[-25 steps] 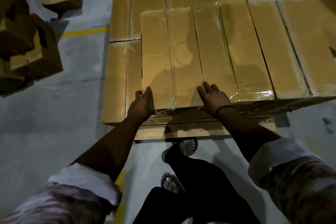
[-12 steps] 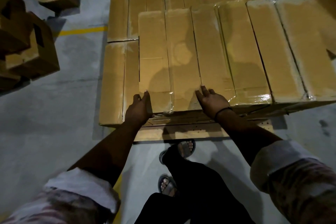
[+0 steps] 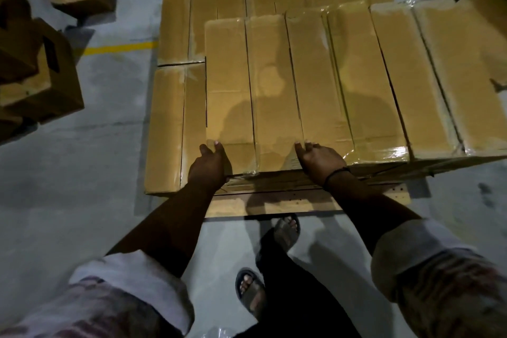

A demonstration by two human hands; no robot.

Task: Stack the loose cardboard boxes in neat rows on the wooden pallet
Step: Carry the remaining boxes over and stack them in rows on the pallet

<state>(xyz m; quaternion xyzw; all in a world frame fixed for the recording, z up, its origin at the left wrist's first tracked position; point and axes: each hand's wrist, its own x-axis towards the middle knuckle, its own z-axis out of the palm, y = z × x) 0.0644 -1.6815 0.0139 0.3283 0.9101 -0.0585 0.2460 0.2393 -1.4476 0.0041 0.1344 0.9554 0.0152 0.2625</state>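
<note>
While the person is leaning over the wooden pallet (image 3: 274,204), both hands are sitting on the near end of the upper layer. The left hand (image 3: 208,169) is cupping the near-left corner of the leftmost upper box (image 3: 227,77), thumb going down the side wall and fingers (image 3: 217,146) curling onto the top, so it's actually gripping that corner. The right hand (image 3: 319,162) is lying mostly flat, fingertips (image 3: 307,146) only slightly bent, resting on the near edge by the right-hand seam of the second box (image 3: 274,85); pressing rather than holding, I'd guess. That leftmost box is sitting on the bottom layer (image 3: 164,123), touching its neighbour, near end looking roughly level with the row, so I'm reading this as squaring-up. What I'm worrying about: the tops are looking glossy with tape, so too hard a shove could be sliding the box past the line and leaving an overhang. Uneven pushing from the two hands could be twisting it too. And the sandalled foot (image 3: 285,230) is sitting right by the pallet edge, toes exposed if anything slips off. Loose cartons (image 3: 41,71) are waiting on the floor at the left.
</note>
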